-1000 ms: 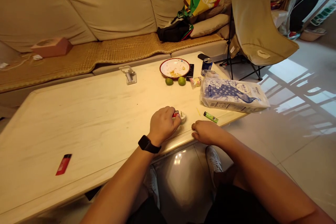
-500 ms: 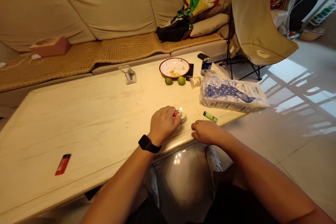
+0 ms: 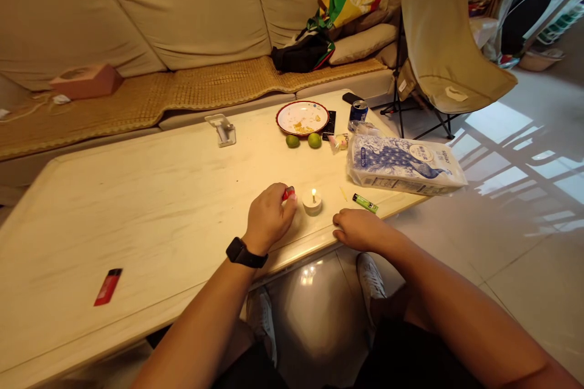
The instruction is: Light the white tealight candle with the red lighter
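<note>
My left hand (image 3: 270,216), with a black watch (image 3: 246,253) at its wrist, is closed round a red lighter (image 3: 288,193); only the lighter's top end shows. Just right of that hand a small round white candle (image 3: 312,203) stands upright on the table (image 3: 150,213), its wick burning with a small flame. My right hand (image 3: 358,228) rests at the table's front edge, fingers curled; whether anything is inside them is hidden. Behind it lies a green lighter (image 3: 365,203), and a thin yellowish stick (image 3: 344,193) is beside that. Another red lighter (image 3: 108,287) lies at the table's left front.
Farther back are a plate (image 3: 302,117) with food scraps, two green limes (image 3: 314,140), a blue can (image 3: 358,114) and a white stand (image 3: 221,129). A tissue pack (image 3: 406,164) overhangs the right edge. Beyond are a sofa (image 3: 187,12) and folding chair (image 3: 442,36).
My left hand has drawn back to the left with the red lighter, away from the candle, which now shows whole and burning. The right hand has stayed put.
</note>
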Demonstrator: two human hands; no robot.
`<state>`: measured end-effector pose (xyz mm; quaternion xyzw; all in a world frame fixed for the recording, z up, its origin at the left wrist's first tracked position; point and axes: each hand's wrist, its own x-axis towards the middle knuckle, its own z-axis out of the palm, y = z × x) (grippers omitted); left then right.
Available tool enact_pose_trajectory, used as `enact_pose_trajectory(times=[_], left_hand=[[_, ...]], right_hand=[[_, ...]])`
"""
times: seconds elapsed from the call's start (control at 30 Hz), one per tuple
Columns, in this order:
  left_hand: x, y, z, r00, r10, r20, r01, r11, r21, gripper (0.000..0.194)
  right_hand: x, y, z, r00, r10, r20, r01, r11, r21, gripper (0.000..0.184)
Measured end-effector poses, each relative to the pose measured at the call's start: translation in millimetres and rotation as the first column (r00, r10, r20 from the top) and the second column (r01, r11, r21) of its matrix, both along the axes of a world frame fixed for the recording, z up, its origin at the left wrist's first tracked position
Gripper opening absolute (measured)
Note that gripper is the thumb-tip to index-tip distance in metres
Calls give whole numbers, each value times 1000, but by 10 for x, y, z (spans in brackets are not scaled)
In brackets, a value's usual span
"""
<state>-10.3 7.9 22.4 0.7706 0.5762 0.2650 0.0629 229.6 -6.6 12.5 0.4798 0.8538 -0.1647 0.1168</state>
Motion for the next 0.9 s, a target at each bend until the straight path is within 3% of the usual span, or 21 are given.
enact_pose_trajectory(times=[0.37,0.9], left_hand=[[-278,15,-58,996,88,30,-87,996,-17,30],[-275,-5,-63,998,63,-14,-63,998,-8,29]], right_hand=[[-5,14,-42,1000,-3,-11,3,1000,2,30],[-33,8,5,1000,3,-9,-3,1000,-2,29]])
